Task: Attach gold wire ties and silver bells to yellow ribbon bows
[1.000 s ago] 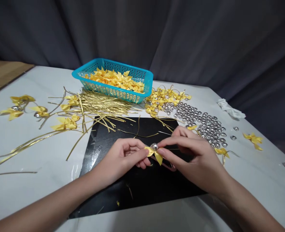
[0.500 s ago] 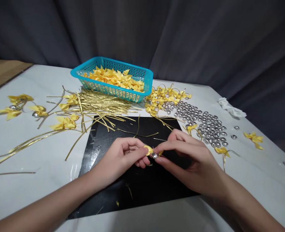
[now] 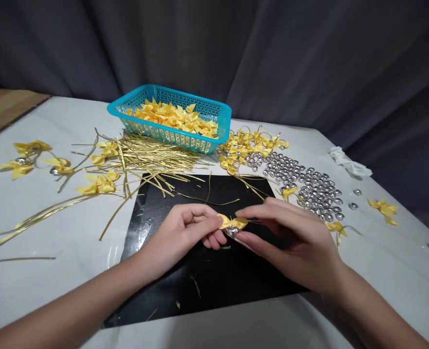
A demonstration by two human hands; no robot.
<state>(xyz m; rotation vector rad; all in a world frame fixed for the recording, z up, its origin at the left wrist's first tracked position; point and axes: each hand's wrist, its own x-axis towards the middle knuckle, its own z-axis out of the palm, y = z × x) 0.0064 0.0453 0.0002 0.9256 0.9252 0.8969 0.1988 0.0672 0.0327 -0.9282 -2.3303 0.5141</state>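
Over the black mat [image 3: 207, 286] both my hands pinch one small yellow ribbon bow [image 3: 232, 223] with a silver bead [image 3: 231, 232] under it. My left hand [image 3: 185, 232] grips the bow's left wing with thumb and fingertips, other fingers curled. From the right, my right hand [image 3: 290, 237] closes thumb and forefinger on the bow and bead. A thin gold tie runs from the bow behind my right fingers.
A blue basket [image 3: 174, 138] of yellow bows stands at the back. Gold twist ties [image 3: 145, 157] lie in a heap left of centre. Silver beads [image 3: 309, 186] spread at the right, finished bows [image 3: 246, 145] behind them. More bows [image 3: 28, 157] lie far left. The white table [image 3: 36, 281] ends at dark curtains.
The bow has turned in my fingers: the bead, on top a second ago, now sits underneath. My right fingers shifted slightly along it; my left hand stayed in place.
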